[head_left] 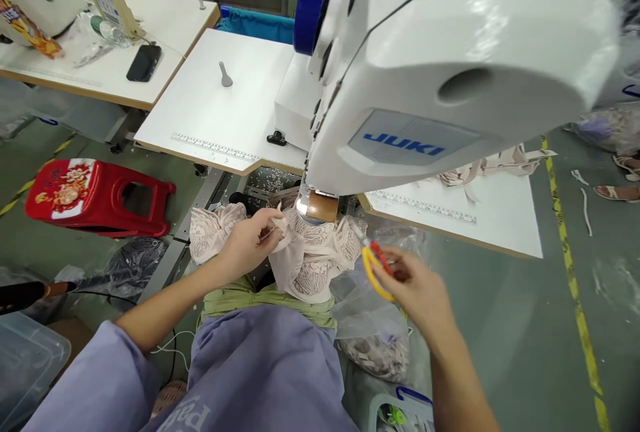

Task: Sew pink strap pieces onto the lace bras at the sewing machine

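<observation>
**A:** In the head view, what are the 2 hands doing?

**B:** The left hand (247, 242) is closed and pinches a fold of pale lace (313, 262) between thumb and fingertips. The right hand (417, 292) is curled around yellow and red snips (374, 271), which point toward the lace. I cannot tell whether the tips touch it.

**A:** Where does the lace sit?

**B:** Between the 2 hands, hanging over the person's lap. Its upper edge lies just beyond the left fingers, under the head of the white machine (450, 72).

**A:** And around them?

**B:** The machine stands on a white surface (215, 105) beyond both hands. A clear bag (365, 325) lies just below the right hand. A red stool (95, 195) sits on the floor, well to the left of the left hand. A phone (144, 62) lies on a 2nd surface, far beyond that hand.
</observation>
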Demonstrator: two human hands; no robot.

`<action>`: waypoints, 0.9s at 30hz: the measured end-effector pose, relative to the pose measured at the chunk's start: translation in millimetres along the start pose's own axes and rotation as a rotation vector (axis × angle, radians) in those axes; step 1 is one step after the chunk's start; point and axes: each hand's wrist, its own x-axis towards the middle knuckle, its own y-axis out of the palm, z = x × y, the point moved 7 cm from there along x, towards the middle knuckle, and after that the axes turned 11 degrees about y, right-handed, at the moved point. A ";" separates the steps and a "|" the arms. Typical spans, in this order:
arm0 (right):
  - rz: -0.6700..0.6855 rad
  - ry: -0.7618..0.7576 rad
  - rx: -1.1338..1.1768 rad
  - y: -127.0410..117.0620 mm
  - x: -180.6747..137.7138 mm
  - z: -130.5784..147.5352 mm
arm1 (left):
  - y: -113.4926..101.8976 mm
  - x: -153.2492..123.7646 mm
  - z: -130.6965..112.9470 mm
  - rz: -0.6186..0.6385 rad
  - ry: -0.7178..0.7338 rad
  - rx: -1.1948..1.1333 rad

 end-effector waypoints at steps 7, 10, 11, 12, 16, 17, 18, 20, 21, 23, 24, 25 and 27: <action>-0.335 -0.125 -0.223 -57.5 124.5 -15.5 | -2.2 15.0 1.3 0.327 -0.018 -0.174; -0.426 -0.183 -0.166 -53.0 105.3 3.7 | -3.6 17.9 2.6 0.346 0.029 -0.070; -0.449 -0.175 -0.092 -45.9 87.5 12.4 | -4.1 17.8 1.3 0.300 0.073 0.037; -0.400 -0.197 0.027 -32.7 67.4 23.8 | -3.3 16.9 -2.5 0.238 0.135 0.148; 0.305 -0.404 0.266 61.7 -15.6 86.3 | 23.0 4.8 -33.2 0.111 0.439 0.379; 0.339 -0.408 0.321 73.4 -28.0 96.2 | 31.8 2.6 -39.8 0.118 0.474 0.391; 0.345 -0.387 0.396 81.1 -34.6 102.9 | 39.4 1.6 -45.7 0.127 0.489 0.395; 0.319 -0.249 0.622 86.8 -33.4 106.1 | 48.2 3.8 -55.3 0.119 0.457 0.373; 0.300 -0.145 0.738 86.8 -28.6 103.9 | 50.0 6.7 -59.1 0.104 0.416 0.332; 0.231 0.064 0.898 81.1 -16.8 98.3 | 50.2 13.8 -63.9 0.062 0.301 0.179; 0.191 0.134 0.933 75.4 -10.9 97.7 | 49.3 17.2 -64.5 0.033 0.236 0.081; 0.151 0.170 0.947 68.2 -4.6 99.4 | 47.7 20.1 -64.2 -0.002 0.178 -0.014; 0.092 0.164 0.950 52.6 9.7 106.9 | 42.2 23.6 -62.1 -0.081 0.114 -0.125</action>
